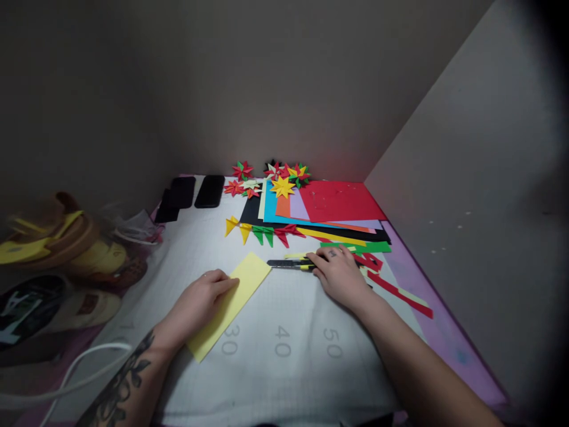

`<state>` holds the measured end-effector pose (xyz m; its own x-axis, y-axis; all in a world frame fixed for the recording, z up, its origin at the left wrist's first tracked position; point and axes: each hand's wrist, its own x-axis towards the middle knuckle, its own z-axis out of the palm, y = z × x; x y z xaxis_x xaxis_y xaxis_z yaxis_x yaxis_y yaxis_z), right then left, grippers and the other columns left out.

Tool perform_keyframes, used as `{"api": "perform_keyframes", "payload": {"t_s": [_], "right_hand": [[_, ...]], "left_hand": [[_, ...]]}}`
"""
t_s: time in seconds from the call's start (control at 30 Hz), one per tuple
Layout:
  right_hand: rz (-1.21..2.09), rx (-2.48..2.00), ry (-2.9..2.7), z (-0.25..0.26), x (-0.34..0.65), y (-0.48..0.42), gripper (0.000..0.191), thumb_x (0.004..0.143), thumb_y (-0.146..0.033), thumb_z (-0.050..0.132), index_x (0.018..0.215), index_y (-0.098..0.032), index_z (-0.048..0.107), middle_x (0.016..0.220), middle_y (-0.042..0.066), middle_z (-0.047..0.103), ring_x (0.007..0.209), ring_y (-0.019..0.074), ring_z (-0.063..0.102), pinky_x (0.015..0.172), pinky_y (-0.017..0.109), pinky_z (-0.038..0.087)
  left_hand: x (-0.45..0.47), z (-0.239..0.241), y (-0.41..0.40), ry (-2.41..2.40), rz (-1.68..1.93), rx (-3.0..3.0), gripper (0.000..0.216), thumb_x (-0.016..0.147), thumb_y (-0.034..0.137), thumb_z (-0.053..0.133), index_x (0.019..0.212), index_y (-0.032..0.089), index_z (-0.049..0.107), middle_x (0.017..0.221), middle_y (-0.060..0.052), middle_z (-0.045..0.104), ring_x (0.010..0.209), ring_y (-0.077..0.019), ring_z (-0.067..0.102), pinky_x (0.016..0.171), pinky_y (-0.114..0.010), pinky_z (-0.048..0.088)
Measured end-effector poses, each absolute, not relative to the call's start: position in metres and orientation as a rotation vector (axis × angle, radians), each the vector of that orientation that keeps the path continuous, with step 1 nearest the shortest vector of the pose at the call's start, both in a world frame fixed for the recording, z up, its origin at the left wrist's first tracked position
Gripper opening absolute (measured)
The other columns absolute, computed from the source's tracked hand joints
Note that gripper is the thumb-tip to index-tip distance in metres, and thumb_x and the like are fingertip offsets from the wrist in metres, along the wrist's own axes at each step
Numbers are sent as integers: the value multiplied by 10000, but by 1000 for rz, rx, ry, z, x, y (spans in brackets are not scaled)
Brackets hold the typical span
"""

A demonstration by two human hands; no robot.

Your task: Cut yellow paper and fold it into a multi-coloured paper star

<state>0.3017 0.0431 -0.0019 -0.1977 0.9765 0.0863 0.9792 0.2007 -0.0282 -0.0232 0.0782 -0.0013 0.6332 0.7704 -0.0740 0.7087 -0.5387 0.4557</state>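
Observation:
My left hand (202, 299) lies on a long yellow paper strip (232, 302) on the white gridded cutting mat (284, 350), fingers together and pressing it flat. My right hand (340, 274) rests on the mat to the right, its fingers on the handle of a black and yellow utility knife (288, 264) that lies flat and points left toward the strip.
A fanned stack of coloured paper sheets (324, 207) lies behind, with folded paper stars (275, 178) and folded points (262, 232). Red strips (395, 290) lie at the right. Two black phones (195, 193) sit back left. Bags and a white cable (66, 379) lie left. Walls close in behind and right.

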Motion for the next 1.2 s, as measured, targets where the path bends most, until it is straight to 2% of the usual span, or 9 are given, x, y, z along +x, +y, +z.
{"api": "perform_keyframes", "payload": {"t_s": [0.2, 0.53, 0.73, 1.2], "right_hand": [[-76, -1872, -2408, -8, 300, 45, 302, 870, -195, 540, 1166, -209, 598, 1093, 94, 618, 1057, 254, 496, 1031, 480, 218], [94, -1717, -2569, -10, 294, 85, 331, 893, -191, 510, 1211, -257, 571, 1135, 91, 581, 1099, 251, 486, 1042, 587, 152], [103, -1656, -2659, -5, 278, 95, 321, 895, -205, 517, 1206, -250, 578, 1125, 95, 576, 1109, 261, 474, 1043, 605, 143], [65, -1587, -2719, 1, 269, 96, 284, 908, -222, 495, 1172, -253, 598, 1124, 110, 583, 1103, 261, 471, 1031, 608, 145]], "left_hand": [[-23, -3, 78, 1173, 151, 2405, 382, 926, 230, 345, 1189, 287, 616, 983, -56, 595, 855, -196, 541, 725, -295, 403], [-15, -1, 76, 1257, 34, 2445, 516, 882, 152, 315, 1333, 334, 488, 951, -72, 566, 836, -223, 509, 709, -304, 371], [-10, 0, 75, 1310, -35, 2451, 526, 884, 171, 311, 1367, 337, 442, 956, -74, 569, 841, -228, 510, 712, -301, 367], [-7, 3, 75, 1335, -82, 2447, 545, 869, 156, 301, 1357, 342, 455, 964, -78, 570, 842, -227, 530, 710, -299, 372]]}}
